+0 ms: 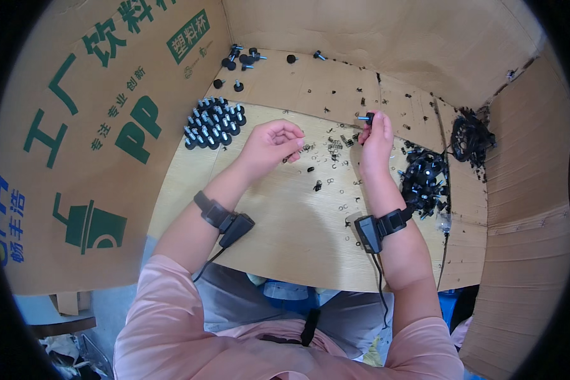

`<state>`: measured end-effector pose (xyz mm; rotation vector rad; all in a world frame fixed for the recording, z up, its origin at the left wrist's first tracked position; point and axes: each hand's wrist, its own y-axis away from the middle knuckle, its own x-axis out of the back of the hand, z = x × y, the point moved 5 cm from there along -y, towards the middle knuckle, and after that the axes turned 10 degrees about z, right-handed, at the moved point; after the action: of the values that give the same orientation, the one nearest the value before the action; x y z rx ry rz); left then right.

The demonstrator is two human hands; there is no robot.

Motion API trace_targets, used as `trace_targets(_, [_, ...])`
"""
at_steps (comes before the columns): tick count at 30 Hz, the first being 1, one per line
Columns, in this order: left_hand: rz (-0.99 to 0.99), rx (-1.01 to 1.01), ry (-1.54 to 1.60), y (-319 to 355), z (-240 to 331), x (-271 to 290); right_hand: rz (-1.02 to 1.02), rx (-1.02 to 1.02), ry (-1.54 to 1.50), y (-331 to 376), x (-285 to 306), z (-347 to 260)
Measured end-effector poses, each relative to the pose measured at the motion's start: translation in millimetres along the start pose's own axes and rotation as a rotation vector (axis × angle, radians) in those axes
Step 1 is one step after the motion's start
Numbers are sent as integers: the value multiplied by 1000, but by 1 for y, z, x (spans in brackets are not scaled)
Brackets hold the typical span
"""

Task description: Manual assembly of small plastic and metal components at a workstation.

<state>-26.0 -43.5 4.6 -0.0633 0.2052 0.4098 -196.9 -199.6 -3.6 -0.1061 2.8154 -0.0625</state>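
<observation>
My right hand (pixel 377 140) pinches a black-headed knob screw (pixel 366 118), its bare metal stud pointing left. Curled above the middle of the board, my left hand (pixel 275 143) has thumb and fingertips together; whatever they hold is too small to make out. Small coil springs (pixel 334 145) and tiny rings (pixel 343 208) lie scattered between and below the hands. To the left of my left hand, many knob screws (pixel 214 123) stand in close rows, studs up. Beside my right forearm is a loose heap of black knob parts (pixel 423 180), some with metal studs.
Cardboard walls (pixel 386 28) enclose the pale wooden board (pixel 266 234) at left, back and right. Several loose knob screws (pixel 240 58) lie at the back left. A tangled black bundle (pixel 472 136) sits at the far right. Both wrists wear strapped black devices (pixel 237 229) with cables.
</observation>
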Motion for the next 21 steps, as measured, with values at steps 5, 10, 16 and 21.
trace_targets(5, [-30, -85, -133, 2, -1, -2, -51, 30, 40, 3, -5, 1])
trace_targets(10, [-83, -117, -232, 4, -1, -9, -51, 32, 59, 4, -5, 1])
trace_targets(16, [38, -242, -361, 6, 8, -6, -139, 76, 35, 9, -10, -1])
trace_targets(21, [67, -419, -374, 12, 20, -6, -404, 112, 51, 25, -22, -3])
